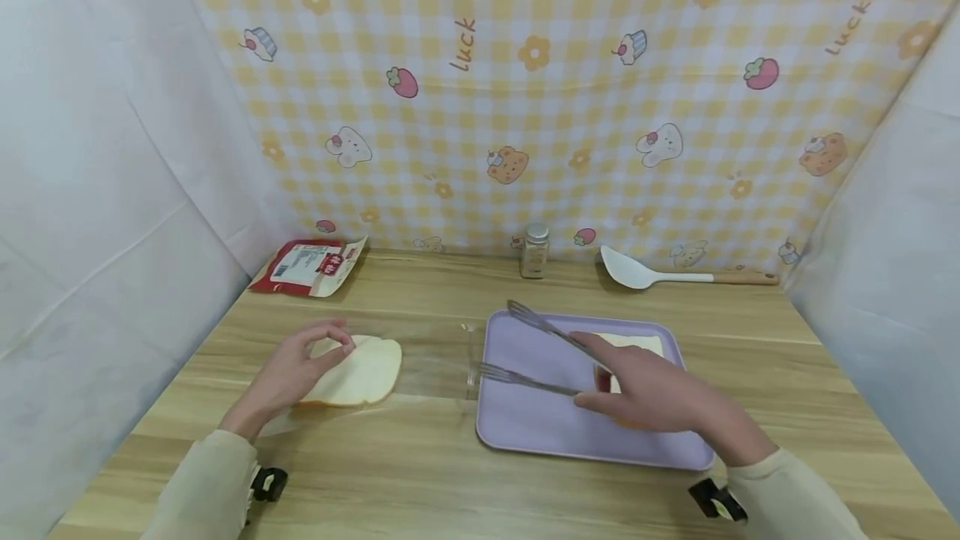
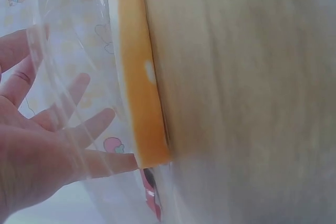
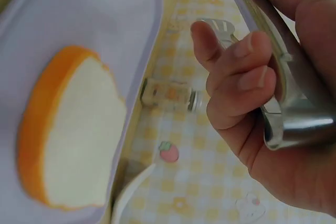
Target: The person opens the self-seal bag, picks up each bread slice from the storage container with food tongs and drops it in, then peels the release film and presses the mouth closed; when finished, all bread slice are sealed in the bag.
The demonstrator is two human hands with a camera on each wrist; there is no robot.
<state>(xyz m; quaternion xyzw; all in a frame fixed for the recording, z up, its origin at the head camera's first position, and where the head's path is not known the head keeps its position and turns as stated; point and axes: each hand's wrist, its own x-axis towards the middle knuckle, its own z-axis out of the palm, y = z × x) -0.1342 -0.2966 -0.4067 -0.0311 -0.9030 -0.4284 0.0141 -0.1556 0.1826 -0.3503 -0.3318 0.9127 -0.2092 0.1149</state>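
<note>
**Tongs (image 1: 540,384) in the right grip (image 1: 652,390), clear film (image 1: 435,361) in the left grip (image 1: 300,365)**

In the head view I see the right grip, a bare hand, grasping the metal tongs near their joined end; their two arms stand apart, tips toward the left edge of a lavender tray (image 1: 540,419). A bread piece (image 3: 84,135) lies on that tray, partly hidden from the head camera by the hand, plain in my right wrist view. The left grip pinches the film between thumb and forefinger, the other fingers spread. Just beneath it a bread slice (image 1: 375,373) lies flat on the left part of the worktop (image 1: 360,482); I cannot tell whether it is inside the film, or whether the little finger touches its corner. Along the back I find, left to right, a red and cream packet (image 1: 311,269), a lidded jar (image 1: 535,255) and a white turner (image 1: 633,272) with a wooden handle.
</note>
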